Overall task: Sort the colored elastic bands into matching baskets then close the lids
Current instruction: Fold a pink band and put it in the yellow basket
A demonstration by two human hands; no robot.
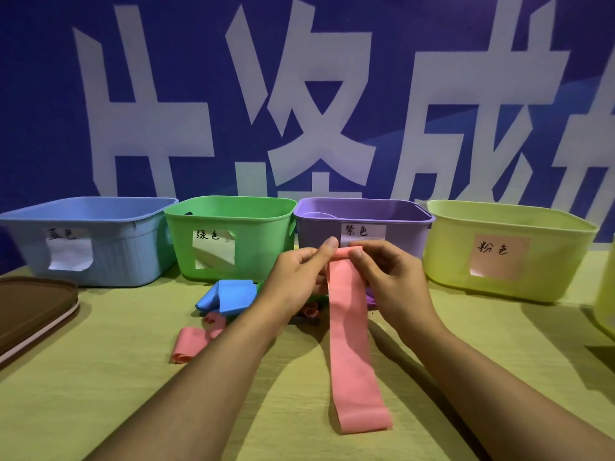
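You hold a long pink band [349,344] up in front of you with both hands. Your left hand [296,281] pinches its top edge, with the thumb on top and the fingers curled under. Your right hand [389,277] pinches the same top edge from the other side, fingers curled round it. The band hangs down flat between your arms, and its low end curls on the table [100,394].

Four baskets stand in a row at the back, all with no lids on. From left to right they are the blue basket [109,257], the green basket [253,247], the purple basket [399,234] and the yellow basket [549,264]. Each one has a paper label on its front. Your hands are just in front of the purple basket.

More bands lie in a small pile on the table, partly behind your left hand. You can see a blue band [229,296] and a rolled pink one [191,344] there. A brown lid [30,311] lies flat at the far left, near the blue basket.
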